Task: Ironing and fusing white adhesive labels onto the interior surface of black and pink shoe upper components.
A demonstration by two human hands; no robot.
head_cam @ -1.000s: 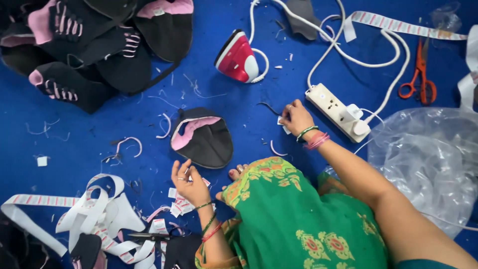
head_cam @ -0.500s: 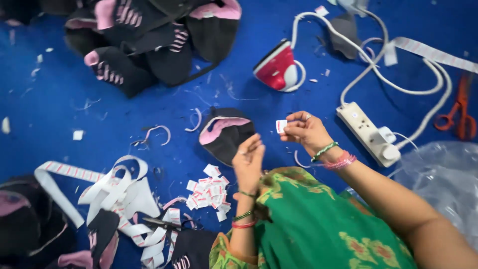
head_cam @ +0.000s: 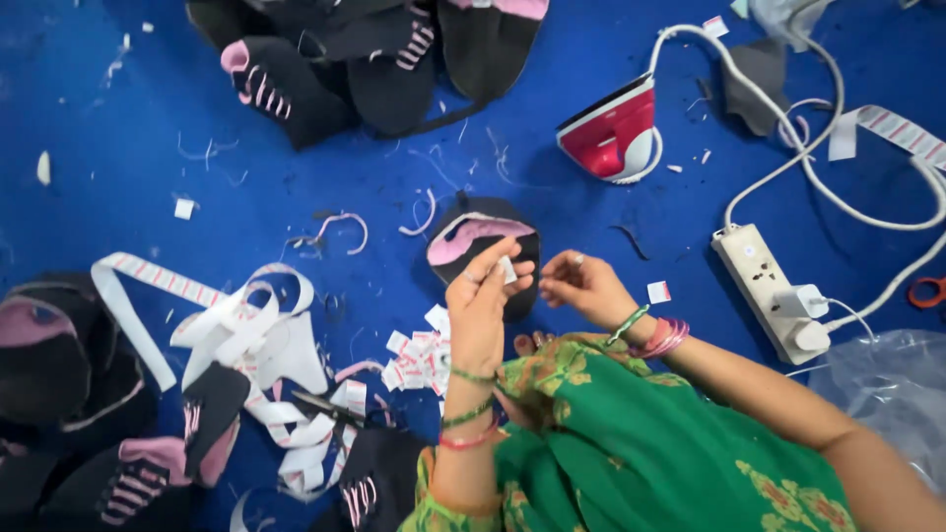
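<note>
My left hand (head_cam: 485,300) is raised over the blue floor and pinches a small white label (head_cam: 506,269) between thumb and fingers. My right hand (head_cam: 581,286) sits just to its right, fingertips curled close to the same label, almost touching the left hand. Right behind both hands lies a black and pink shoe upper piece (head_cam: 481,236). A heap of small white labels (head_cam: 419,355) lies on the floor below my left hand. One loose label (head_cam: 658,292) lies to the right of my right wrist.
A red and white iron (head_cam: 613,133) stands at the upper right, its cord running to a white power strip (head_cam: 769,291). Black and pink shoe uppers (head_cam: 365,59) pile at the top and the lower left. White printed ribbon (head_cam: 246,325) coils at left. Orange scissors (head_cam: 924,292) and a plastic bag (head_cam: 887,394) are at right.
My right hand left the power strip and came in to meet my left hand, which rose from the floor with a label. The view shifted left.
</note>
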